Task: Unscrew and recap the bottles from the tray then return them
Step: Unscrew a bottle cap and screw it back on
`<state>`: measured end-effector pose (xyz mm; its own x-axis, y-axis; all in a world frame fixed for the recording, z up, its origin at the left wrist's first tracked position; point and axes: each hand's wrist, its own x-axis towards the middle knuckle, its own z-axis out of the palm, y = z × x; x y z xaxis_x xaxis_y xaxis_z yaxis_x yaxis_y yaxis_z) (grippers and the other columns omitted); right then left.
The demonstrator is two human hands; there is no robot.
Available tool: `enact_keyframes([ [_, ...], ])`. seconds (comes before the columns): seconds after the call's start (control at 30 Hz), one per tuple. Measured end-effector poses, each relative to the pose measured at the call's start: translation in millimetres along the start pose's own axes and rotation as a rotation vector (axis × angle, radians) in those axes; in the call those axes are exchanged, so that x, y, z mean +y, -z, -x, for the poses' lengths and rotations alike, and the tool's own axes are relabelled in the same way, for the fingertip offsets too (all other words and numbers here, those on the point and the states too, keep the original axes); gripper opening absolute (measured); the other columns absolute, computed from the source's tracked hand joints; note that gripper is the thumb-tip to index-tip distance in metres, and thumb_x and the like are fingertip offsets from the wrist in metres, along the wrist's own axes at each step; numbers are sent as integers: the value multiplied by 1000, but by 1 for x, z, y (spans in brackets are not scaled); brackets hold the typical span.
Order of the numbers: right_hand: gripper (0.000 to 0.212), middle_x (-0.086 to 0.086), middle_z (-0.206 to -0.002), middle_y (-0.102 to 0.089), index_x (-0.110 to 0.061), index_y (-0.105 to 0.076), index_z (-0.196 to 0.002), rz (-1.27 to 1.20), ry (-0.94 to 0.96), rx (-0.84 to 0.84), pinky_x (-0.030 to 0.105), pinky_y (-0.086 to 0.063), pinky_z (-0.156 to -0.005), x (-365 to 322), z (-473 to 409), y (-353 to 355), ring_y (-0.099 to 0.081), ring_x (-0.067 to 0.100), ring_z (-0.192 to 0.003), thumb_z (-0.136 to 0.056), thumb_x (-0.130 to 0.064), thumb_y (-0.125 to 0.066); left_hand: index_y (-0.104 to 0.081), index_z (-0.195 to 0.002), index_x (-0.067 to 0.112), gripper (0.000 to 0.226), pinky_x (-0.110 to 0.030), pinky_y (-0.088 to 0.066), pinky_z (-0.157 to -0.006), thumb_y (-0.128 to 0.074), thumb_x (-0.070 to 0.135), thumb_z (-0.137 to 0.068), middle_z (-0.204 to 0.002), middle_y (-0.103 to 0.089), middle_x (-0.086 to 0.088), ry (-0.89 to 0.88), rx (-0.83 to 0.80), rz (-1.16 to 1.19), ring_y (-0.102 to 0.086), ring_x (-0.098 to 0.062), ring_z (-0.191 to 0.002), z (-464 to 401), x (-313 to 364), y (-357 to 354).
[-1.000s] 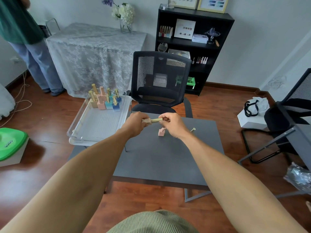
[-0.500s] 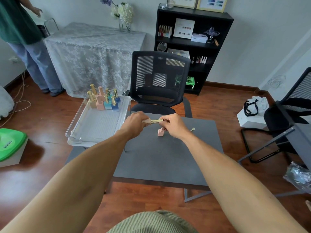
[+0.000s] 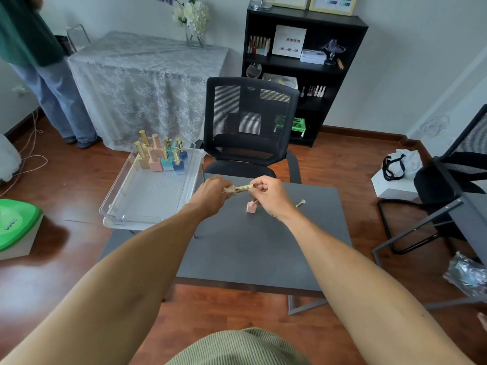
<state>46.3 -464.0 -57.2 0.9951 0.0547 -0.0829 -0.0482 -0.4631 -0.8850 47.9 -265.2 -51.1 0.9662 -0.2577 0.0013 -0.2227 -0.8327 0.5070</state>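
1. The bottle (image 3: 228, 190) is held in the air above the grey table (image 3: 263, 248), between both hands, and it lies almost horizontal: its long axis goes from left to right, the body toward the left, the gold cap (image 3: 243, 188) toward the right.
2. The left hand (image 3: 210, 192) is closed around the body of the bottle, so only a small beige part shows.
3. The right hand (image 3: 268, 194) pinches the far end of the gold cap with fingertips and thumb. I cannot tell if the cap is loose or tight.
4. I think the turning must go around this left-to-right axis, and the right hand, which has the cap, is the one to twist.
5. Just below the right hand a pink bottle (image 3: 251, 207) stands on the table without cap; a loose gold cap (image 3: 300, 203) lies near, to the right.
6. Farther left, well apart, the clear tray (image 3: 126, 206) holds the other bottles (image 3: 160, 158) at its far end.
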Motion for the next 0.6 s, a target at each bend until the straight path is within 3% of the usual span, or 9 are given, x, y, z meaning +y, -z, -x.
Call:
enact_keyframes([
  [0.23, 6, -1, -71, -71, -14, -73, -91, -3, -15, 30, 57, -62, -69, 4, -4, -13, -66, 22, -62, -91, -11, -68, -61, -90, 22, 11, -29, -37, -59, -58, 19, -100, -89, -61, 1, 66, -32, 66, -55, -22, -78, 1, -7, -17],
  [0.33, 6, -5, -70, -71, -17, -74, -90, 33, -1, 43, 48, -62, -64, 5, -5, -18, -70, 29, -63, -92, -15, -69, -63, -103, 19, 5, -36, -50, -72, -60, 21, -100, -104, -66, -5, 114, -38, 91, -60, -27, -88, 3, -11, -26],
  [0.47, 9, -14, -63, -64, -18, -72, -85, 97, 1, 71, 24, -49, -57, 11, -8, -27, -58, 1, -56, -93, -16, -67, -44, -145, 15, 54, -44, -47, -99, -65, 29, -97, -146, -52, -10, 193, -84, 49, -54, -34, -127, 9, -21, -47],
  [0.53, 9, -9, -67, -67, -15, -72, -86, 122, -12, 72, 25, -46, -59, 15, -13, -31, -59, 4, -59, -94, -15, -67, -28, -155, 14, 73, -46, -39, -112, -67, 32, -95, -162, -32, -10, 234, -138, 27, -38, -34, -144, 11, -29, -60],
  [0.6, 9, 1, -75, -72, -12, -73, -89, 161, -18, 75, 31, -51, -64, 19, -14, -33, -68, 18, -68, -95, -15, -66, -16, -159, 11, 86, -45, -24, -122, -67, 37, -94, -169, -12, -10, 262, -158, 1, -17, -31, -154, 17, -34, -74],
])
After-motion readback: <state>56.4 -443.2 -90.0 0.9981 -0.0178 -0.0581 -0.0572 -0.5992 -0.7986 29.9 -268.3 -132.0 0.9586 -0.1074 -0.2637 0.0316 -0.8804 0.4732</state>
